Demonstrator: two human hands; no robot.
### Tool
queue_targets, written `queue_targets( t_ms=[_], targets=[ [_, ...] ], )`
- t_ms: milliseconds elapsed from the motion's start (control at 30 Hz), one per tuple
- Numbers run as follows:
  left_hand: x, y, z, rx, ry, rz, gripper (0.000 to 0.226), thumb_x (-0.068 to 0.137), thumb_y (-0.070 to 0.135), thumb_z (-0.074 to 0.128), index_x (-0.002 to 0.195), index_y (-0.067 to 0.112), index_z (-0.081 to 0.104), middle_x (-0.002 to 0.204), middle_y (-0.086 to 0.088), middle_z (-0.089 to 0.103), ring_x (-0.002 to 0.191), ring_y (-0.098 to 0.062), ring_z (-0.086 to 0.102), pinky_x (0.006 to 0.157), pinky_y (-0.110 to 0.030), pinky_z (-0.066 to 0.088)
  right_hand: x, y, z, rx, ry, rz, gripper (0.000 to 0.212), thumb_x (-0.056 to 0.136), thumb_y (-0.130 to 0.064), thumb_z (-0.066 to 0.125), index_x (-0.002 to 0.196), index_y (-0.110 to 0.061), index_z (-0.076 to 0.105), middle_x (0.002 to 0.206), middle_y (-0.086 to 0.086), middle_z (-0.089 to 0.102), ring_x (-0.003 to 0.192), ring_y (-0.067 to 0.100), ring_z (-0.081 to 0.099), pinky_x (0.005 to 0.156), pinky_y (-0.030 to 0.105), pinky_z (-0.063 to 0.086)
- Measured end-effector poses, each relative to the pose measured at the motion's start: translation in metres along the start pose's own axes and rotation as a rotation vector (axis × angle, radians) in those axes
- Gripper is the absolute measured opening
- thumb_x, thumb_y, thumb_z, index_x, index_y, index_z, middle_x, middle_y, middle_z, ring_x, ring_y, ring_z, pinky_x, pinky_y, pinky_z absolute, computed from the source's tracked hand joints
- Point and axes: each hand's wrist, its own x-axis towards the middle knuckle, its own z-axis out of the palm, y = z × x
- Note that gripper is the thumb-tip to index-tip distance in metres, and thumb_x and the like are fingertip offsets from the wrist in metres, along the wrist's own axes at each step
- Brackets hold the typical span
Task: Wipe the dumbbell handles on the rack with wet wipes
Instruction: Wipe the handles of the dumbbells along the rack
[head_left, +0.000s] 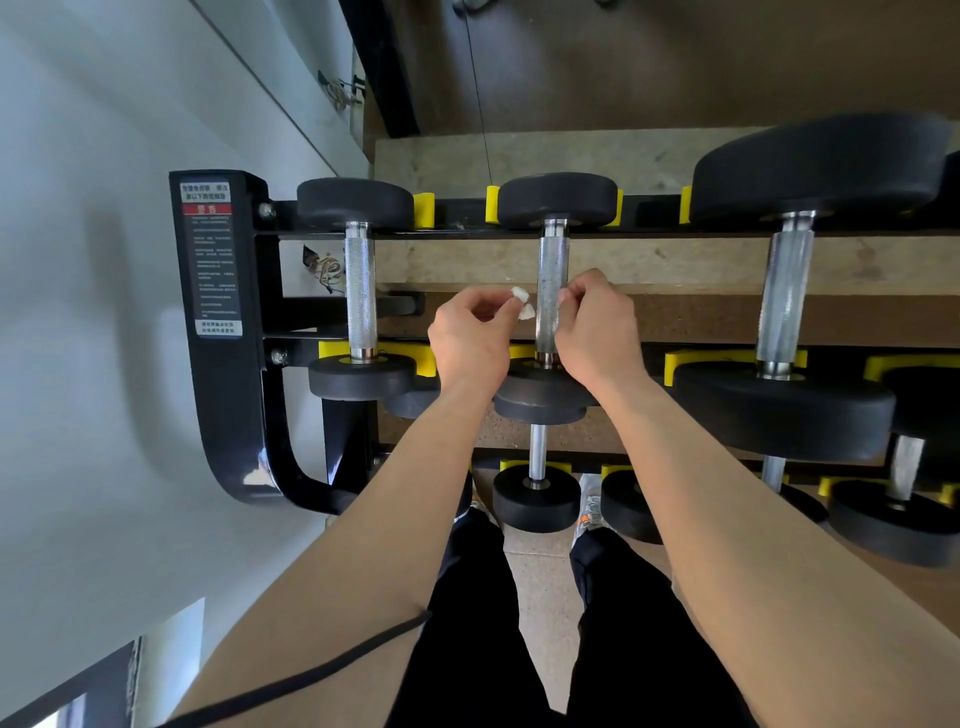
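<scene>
two bare forearms reach out over the dumbbell rack (228, 415). the left hand (470, 338) pinches a small crumpled wet wipe (522, 304) at its fingertips. the right hand (597, 332) is curled close against the other side of the same bar; whether it holds anything cannot be told. between the hands lies the dumbbell handle (553, 275), second from the rack's left end, its long axis running straight away from the viewer. the wipe sits just to its left.
</scene>
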Motion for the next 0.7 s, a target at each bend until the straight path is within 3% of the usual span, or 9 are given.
queue_targets(
  t_ms=[267,533,700],
  targets=[
    [0.003,0.006,0.001,0.012,-0.004,0.006,0.009,0.092,0.026,0.074,0.101,0.024,0.074,0.089,0.016,0.068,0.085,0.002,0.062,0.072,-0.012,0.047,-0.006,-0.001,-0.001,0.119,-0.064,0.092,0.008,0.106,-0.019,0.044,0.101,-0.015,0.049,0.081,-0.008,0.052,0.069,0.005,0.055,0.054,0.015,0.039],
    [0.003,0.012,0.002,0.002,0.002,0.026,0.010,0.092,0.024,0.073,0.102,0.022,0.075,0.093,0.013,0.070,0.087,0.002,0.062,0.077,-0.015,0.049,-0.019,0.014,-0.016,0.190,0.002,0.259,0.005,0.104,-0.018,0.047,0.103,-0.014,0.050,0.081,-0.005,0.054,0.069,0.005,0.053,0.055,0.017,0.037],
    [0.008,0.017,0.011,-0.002,0.009,0.077,0.016,0.096,0.020,0.069,0.110,0.025,0.072,0.099,0.015,0.070,0.087,0.006,0.061,0.071,-0.005,0.042,-0.034,0.013,-0.007,0.156,0.033,0.271,0.022,0.106,-0.024,0.039,0.093,-0.014,0.054,0.075,-0.001,0.057,0.065,0.010,0.057,0.055,0.022,0.038]
  ],
)
